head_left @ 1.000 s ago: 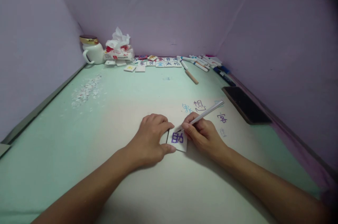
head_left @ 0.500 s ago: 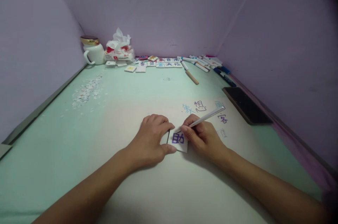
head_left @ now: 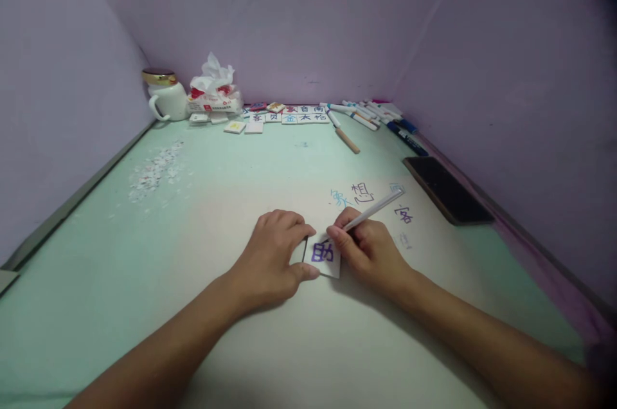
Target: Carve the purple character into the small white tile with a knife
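Note:
A small white square tile (head_left: pixel 330 265) with a purple character lies on the table in front of me. My left hand (head_left: pixel 274 254) grips it from the left, the thumb at its near edge and the index finger at its far edge. In my right hand (head_left: pixel 371 248), a slim white pen-like tool (head_left: pixel 373 208) is pinched between thumb and fingers. Its thin dark tip touches the tile at the upper part of the character. My right hand rests against the tile's right side.
Characters (head_left: pixel 361 192) are written on the tabletop beyond my right hand. A dark phone (head_left: pixel 448 190) lies at the right. Markers (head_left: pixel 364 121), lettered tiles (head_left: pixel 304 118), a tissue pack (head_left: pixel 214 102) and a white mug (head_left: pixel 171 102) stand along the back. White scraps (head_left: pixel 157 168) lie at the left.
The whole view has shifted slightly to the left. The tool has tilted a little, and its tip stays at the upper part of the character. Both hands keep their grips.

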